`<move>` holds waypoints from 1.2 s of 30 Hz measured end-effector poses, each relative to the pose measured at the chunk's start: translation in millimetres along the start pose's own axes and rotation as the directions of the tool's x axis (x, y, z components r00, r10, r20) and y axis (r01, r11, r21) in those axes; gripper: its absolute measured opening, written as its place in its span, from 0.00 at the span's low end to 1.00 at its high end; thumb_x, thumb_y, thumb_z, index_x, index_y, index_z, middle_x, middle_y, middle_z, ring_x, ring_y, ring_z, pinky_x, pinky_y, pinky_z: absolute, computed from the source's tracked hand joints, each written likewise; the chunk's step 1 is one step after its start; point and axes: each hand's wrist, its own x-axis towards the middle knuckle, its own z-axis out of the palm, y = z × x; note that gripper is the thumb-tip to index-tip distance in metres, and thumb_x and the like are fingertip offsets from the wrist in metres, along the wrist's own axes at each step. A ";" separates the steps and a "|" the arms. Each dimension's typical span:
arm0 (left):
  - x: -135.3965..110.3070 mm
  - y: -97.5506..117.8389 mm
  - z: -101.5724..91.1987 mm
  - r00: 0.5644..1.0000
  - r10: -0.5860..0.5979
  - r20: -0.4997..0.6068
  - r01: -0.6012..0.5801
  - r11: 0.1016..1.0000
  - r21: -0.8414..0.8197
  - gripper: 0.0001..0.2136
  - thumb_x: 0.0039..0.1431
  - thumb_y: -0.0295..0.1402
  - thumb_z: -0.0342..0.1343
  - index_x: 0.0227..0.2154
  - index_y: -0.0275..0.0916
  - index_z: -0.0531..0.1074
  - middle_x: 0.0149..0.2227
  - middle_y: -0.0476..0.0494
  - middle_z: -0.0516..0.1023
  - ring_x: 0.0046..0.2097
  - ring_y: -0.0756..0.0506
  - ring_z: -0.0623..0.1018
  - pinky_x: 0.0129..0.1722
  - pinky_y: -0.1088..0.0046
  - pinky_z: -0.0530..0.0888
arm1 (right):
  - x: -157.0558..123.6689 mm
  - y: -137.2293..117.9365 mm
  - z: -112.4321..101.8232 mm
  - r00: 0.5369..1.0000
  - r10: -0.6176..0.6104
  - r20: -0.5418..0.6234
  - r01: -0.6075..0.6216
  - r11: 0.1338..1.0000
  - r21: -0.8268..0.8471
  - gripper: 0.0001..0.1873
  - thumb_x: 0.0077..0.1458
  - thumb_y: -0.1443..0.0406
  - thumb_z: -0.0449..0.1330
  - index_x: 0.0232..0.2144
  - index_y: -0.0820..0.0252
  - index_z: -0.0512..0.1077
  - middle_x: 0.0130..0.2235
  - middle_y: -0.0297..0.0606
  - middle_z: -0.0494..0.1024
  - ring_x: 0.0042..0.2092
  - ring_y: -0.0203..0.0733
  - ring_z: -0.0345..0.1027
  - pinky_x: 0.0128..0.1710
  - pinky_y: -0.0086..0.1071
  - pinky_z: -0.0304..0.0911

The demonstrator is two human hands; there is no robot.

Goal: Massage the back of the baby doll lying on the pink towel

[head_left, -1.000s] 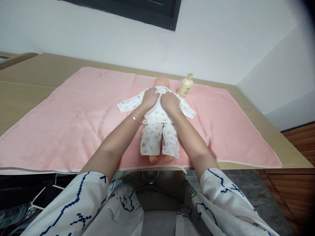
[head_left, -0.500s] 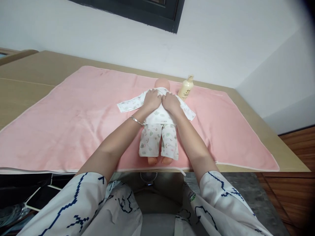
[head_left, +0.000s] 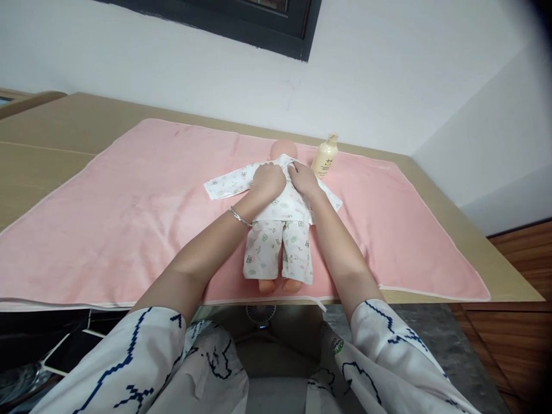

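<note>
A baby doll (head_left: 283, 150) lies stretched out, its bald head away from me and its feet at the near edge. It wears a white printed shirt (head_left: 284, 208) with spread sleeves and matching trousers (head_left: 261, 250). On the shirt's upper middle rests my left hand (head_left: 269, 180), closed, knuckles up, its fingertips tucked from sight against the cloth. Close beside it, my right hand (head_left: 304, 179) is curled with thumb and fingers pinching the shirt near the neckline. A small gap separates the two hands. A pale yellow pump bottle (head_left: 324, 158) stands just beyond my right hand.
Beneath the doll a pink blanket (head_left: 121, 218) covers much of the wooden table (head_left: 47, 149), a white tie hanging at the front edge. A white wall (head_left: 366, 86) with a dark window frame rises behind. A small fan (head_left: 260, 314) is below the table edge.
My left hand has curled tighter and turned, knuckles up. The right hand has shifted slightly right, opening a gap between the hands. The doll and bottle stay in place.
</note>
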 end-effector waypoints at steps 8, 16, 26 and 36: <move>16.6 -24.9 9.5 0.992 0.120 -0.039 -0.123 0.986 -0.113 0.21 0.67 0.40 0.40 0.49 0.32 0.70 0.54 0.30 0.76 0.57 0.34 0.74 0.57 0.55 0.67 | -18.1 -40.3 -10.9 0.995 0.094 0.041 -0.085 0.982 -0.168 0.23 0.63 0.62 0.42 0.45 0.70 0.73 0.47 0.59 0.79 0.50 0.61 0.73 0.48 0.47 0.65; 13.0 -21.3 12.3 0.996 0.072 -0.043 -0.076 0.993 -0.087 0.21 0.67 0.42 0.40 0.50 0.35 0.70 0.51 0.32 0.78 0.55 0.35 0.75 0.56 0.57 0.67 | -0.7 2.3 -0.8 0.998 0.064 0.025 -0.063 0.997 -0.033 0.27 0.65 0.55 0.37 0.44 0.61 0.73 0.49 0.52 0.79 0.51 0.58 0.72 0.51 0.47 0.64; 8.0 -20.2 12.9 0.994 0.051 -0.092 -0.061 0.992 -0.107 0.20 0.67 0.41 0.42 0.51 0.35 0.71 0.51 0.33 0.78 0.54 0.37 0.75 0.57 0.60 0.66 | -8.0 -3.0 2.5 0.997 0.077 -0.015 -0.078 0.996 -0.044 0.26 0.66 0.56 0.37 0.49 0.61 0.69 0.52 0.50 0.77 0.54 0.57 0.70 0.55 0.47 0.60; 6.5 -21.1 18.0 0.986 0.080 -0.144 -0.092 0.993 -0.078 0.20 0.67 0.42 0.43 0.50 0.33 0.71 0.50 0.31 0.78 0.53 0.36 0.75 0.54 0.61 0.68 | -0.2 11.0 12.9 0.998 0.057 -0.035 -0.057 0.998 -0.011 0.28 0.64 0.57 0.39 0.59 0.61 0.66 0.58 0.50 0.72 0.60 0.55 0.64 0.60 0.47 0.57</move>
